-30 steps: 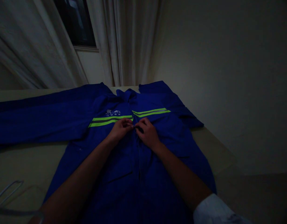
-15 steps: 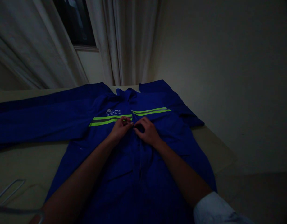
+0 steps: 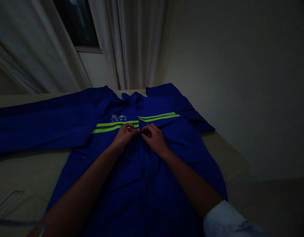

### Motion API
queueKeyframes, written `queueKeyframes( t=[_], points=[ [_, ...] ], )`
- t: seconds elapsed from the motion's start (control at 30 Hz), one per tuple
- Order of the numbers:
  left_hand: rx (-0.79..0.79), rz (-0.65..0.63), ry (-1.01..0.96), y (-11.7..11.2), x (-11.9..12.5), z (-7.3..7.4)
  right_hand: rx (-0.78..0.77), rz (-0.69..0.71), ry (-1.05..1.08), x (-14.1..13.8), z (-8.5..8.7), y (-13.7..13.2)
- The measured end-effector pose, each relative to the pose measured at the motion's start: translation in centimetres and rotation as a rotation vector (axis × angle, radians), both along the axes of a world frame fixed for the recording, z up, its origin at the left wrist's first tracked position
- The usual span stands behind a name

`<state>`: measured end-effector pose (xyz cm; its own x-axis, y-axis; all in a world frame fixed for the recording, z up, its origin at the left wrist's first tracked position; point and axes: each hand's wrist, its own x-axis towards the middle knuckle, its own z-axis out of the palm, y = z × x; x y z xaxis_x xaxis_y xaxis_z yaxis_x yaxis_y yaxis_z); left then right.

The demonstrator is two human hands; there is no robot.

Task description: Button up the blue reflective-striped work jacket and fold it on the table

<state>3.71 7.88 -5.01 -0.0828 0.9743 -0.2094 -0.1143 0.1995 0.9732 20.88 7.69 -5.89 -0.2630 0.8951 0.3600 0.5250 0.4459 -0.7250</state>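
A blue work jacket (image 3: 176, 141) with yellow-green reflective stripes and a white chest logo lies front up, its collar at the far end. At its front opening, just below the stripes, my left hand (image 3: 124, 134) pinches the left edge of the cloth. My right hand (image 3: 155, 138) grips the opposite edge, thumb and fingers curled together. The fingertips of both hands nearly meet. Whatever fastener may lie between them is too dark and small to make out. Below the hands the front placket runs down toward me.
The jacket rests on a pale tabletop (image 3: 26, 177). A wire hanger (image 3: 16, 197) is at the lower left, partly out of view. Behind the table hang light curtains (image 3: 137, 42) beside a dark window (image 3: 78, 23); a plain wall (image 3: 228, 82) stands to the right.
Both hands stay at the same spot on the front opening, with only small finger movements. The whole view has shifted slightly.
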Motion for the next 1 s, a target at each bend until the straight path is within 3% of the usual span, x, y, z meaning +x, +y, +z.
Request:
queueKeyframes(
  t=[0.23,0.53,0.67,0.77,0.87,1.0],
  points=[
    [0.031,-0.045,-0.031,0.4,0.0,-1.0,0.000,0.072,0.055,0.1,-0.3,0.4],
    [0.202,-0.280,0.087,1.0,-1.7,-1.9,-0.147,-0.066,0.229,0.0,-2.1,1.1],
    [0.242,-0.305,0.170,1.2,-1.7,-2.6,-0.262,-0.097,0.447,-0.1,-2.6,1.6],
    [0.361,-0.286,0.401,1.2,-1.2,-3.3,-0.292,-0.006,0.542,-0.1,-2.3,1.7],
    [0.528,-0.261,0.795,0.6,-0.6,-3.5,-0.311,0.094,0.474,-0.2,-2.1,1.5],
    [0.591,-0.304,1.125,-0.4,-0.1,-3.0,-0.247,0.000,0.329,-0.5,-2.3,1.2]
  ],
)
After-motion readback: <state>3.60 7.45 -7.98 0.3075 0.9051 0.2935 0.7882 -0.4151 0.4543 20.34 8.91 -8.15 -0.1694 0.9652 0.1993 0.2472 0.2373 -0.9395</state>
